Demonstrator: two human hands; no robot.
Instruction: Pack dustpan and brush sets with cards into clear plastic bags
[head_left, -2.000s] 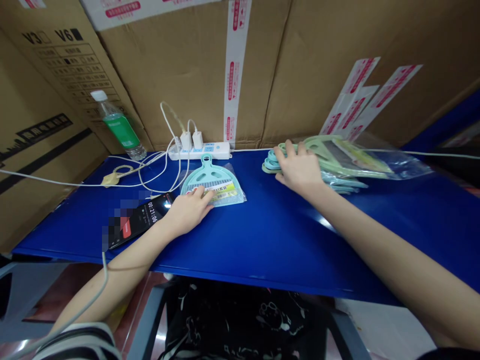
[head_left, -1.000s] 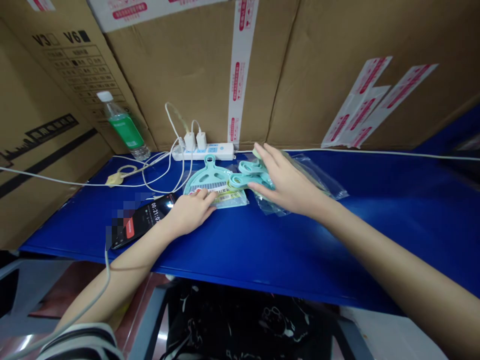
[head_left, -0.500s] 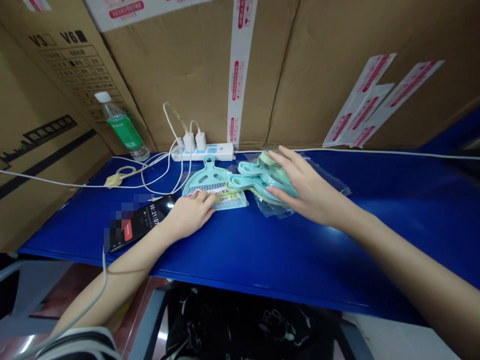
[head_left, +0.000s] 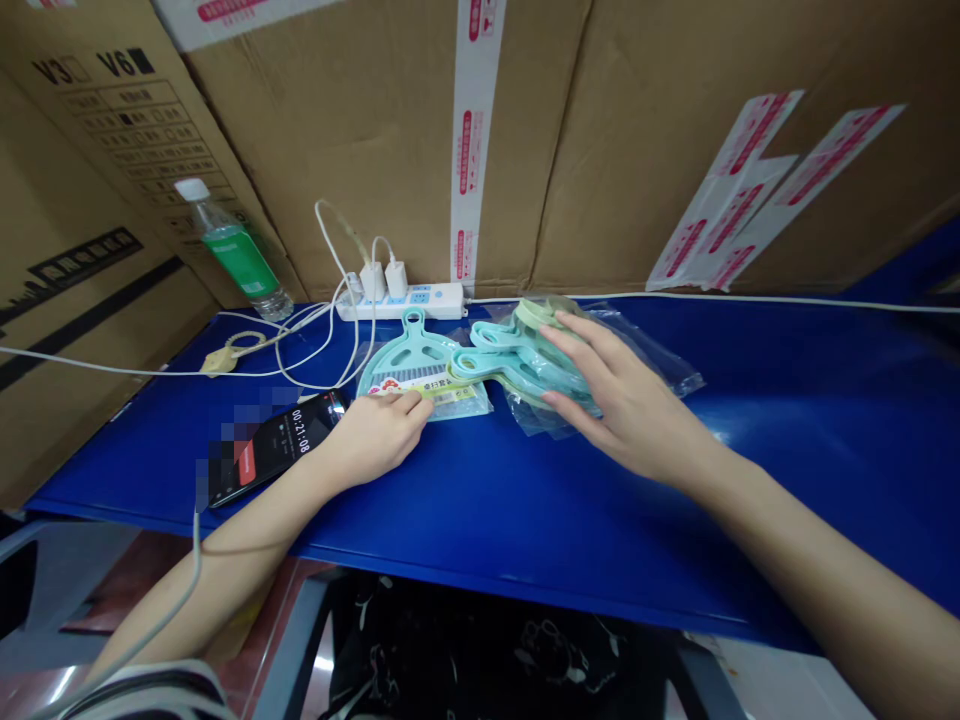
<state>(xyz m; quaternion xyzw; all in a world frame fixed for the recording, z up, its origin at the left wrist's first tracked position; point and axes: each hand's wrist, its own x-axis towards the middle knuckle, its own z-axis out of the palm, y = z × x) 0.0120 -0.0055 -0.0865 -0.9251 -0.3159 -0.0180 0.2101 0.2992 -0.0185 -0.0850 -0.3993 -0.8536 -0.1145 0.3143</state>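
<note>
A light-blue dustpan and brush set [head_left: 409, 348] in clear plastic lies on the blue table, its handle toward the power strip. My left hand [head_left: 382, 430] is at its near edge with the fingers curled in and closed on that edge; the fingertips are partly hidden. To the right is a stack of bagged dustpan sets [head_left: 499, 352], light blue and pale green, with handles pointing left. My right hand [head_left: 622, 395] rests against the right side of this stack, thumb and fingers apart. The label on the left set is partly covered by a pale green handle.
A white power strip [head_left: 442, 300] with plugged-in chargers and looping cables sits behind. A phone [head_left: 281, 445] showing a timer lies by my left forearm. A green-labelled bottle [head_left: 240, 262] leans at the back left. Cardboard boxes [head_left: 360, 130] wall the back and left.
My left hand's fingers have curled in from lying stretched over the label. My right hand stays at the stack, slightly lower. The whole view has shifted a little.
</note>
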